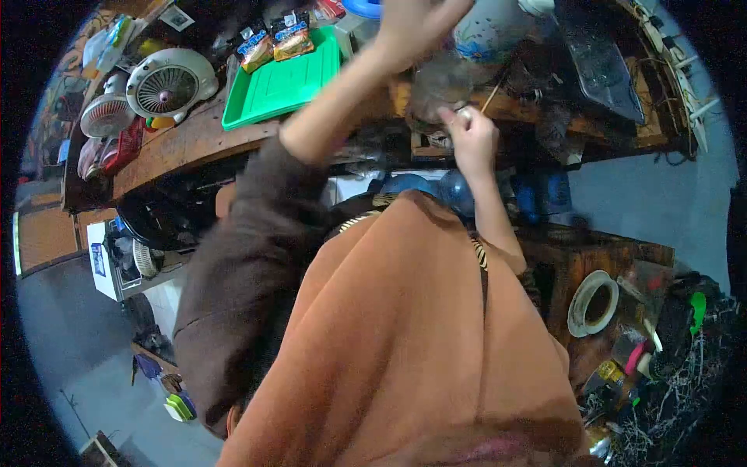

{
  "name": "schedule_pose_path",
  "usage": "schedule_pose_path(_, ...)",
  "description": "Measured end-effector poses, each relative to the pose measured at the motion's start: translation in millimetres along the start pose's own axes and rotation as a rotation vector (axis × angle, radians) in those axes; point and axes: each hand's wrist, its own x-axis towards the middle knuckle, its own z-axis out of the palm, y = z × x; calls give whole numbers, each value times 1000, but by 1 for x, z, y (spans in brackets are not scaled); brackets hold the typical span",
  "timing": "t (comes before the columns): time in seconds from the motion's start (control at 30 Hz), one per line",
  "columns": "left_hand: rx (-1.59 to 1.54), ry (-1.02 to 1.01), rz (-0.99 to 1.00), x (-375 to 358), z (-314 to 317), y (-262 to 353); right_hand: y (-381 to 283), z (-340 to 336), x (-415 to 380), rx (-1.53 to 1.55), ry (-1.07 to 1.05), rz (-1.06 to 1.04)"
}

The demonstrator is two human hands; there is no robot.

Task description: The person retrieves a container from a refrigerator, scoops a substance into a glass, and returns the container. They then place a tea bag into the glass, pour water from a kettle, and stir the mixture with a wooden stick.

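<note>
My left hand [420,27], at the end of a brown sleeve, reaches up over the worktop. Motion blurs it and the top edge cuts it off, so its fingers cannot be read. My right hand [473,132] is closed at the worktop's front edge. A thin wooden stick [491,97] juts up from its fingertips, and something small and whitish shows between the fingers. Just left of these fingers is a clear, see-through container or bag [437,87], too blurred to name. Beyond it stands a large pale vessel with a blue floral pattern [490,31].
A green tray [284,82] with yellow-and-black packets [292,40] lies on the wooden worktop [183,148], beside a white fan [167,84]. At right are a clear plastic tub [599,66] and, lower down, a white-rimmed plate [576,311] on a wooden surface.
</note>
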Motion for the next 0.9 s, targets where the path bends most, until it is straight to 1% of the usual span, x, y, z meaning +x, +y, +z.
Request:
schedule_pose_path(0.03, 274, 258, -197, -60, 6, -1, 7, 14, -2, 38, -4, -12)
schedule_pose_path(0.07, 216, 301, -174, -91, 8, 5, 13, 26, -1, 75, -7, -23)
schedule_pose_path(0.1, 117, 247, -327, -128, 7, 8, 15, 35, 1, 20, -27, -86)
schedule_pose_path(0.13, 13, 301, -466, -149, 9, 17, 17, 41, 3, 27, -24, -81)
schedule_pose_path(0.2, -54, 204, -698, -183, 4, 8, 21, 46, 8, 25, -136, -117)
schedule_pose_path(0.23, -53, 208, -703, -192, 1, 1, 24, 48, 11, 34, -175, -131)
schedule_pose_path(0.3, -126, -58, -937, -199, -5, -8, 34, 57, 16, 69, -191, -120)
schedule_pose_path(0.4, -137, -66, -959, -207, -7, -25, 47, 70, 23, 105, -208, -127)
schedule_pose_path(0.43, 65, -73, -805, -210, -6, -29, 51, 76, 23, 85, -217, -130)
schedule_pose_path(0.47, 63, -68, -809, -214, -3, -31, 50, 80, 23, 64, -225, -132)
schedule_pose_path(0.53, 339, 33, -803, -223, 3, -35, 47, 87, 23, 64, -235, -107)
schedule_pose_path(0.57, 337, 36, -806, -223, 5, -35, 46, 91, 24, 55, -237, -83)
schedule_pose_path(0.63, 200, 119, -939, -223, 7, -35, 44, 97, 26, 45, -239, -55)
schedule_pose_path(0.67, 197, 118, -942, -228, 7, -39, 43, 99, 28, 5, -259, -32)
schedule_pose_path(0.73, 345, 77, -861, -239, 7, -49, 40, 100, 31, -76, -297, 16)
schedule_pose_path(0.77, 337, 74, -864, -235, 8, -46, 35, 96, 30, -82, -296, 24)
schedule_pose_path(0.83, 307, 133, -942, -227, 10, -38, 25, 86, 26, -286, -29, -255)
schedule_pose_path(0.87, 298, 125, -943, -225, 11, -35, 26, 70, 27, -238, -81, -129)
schedule_pose_path(0.9, 303, 124, -956, -224, 11, -32, 22, 49, 34, -300, 120, -246)
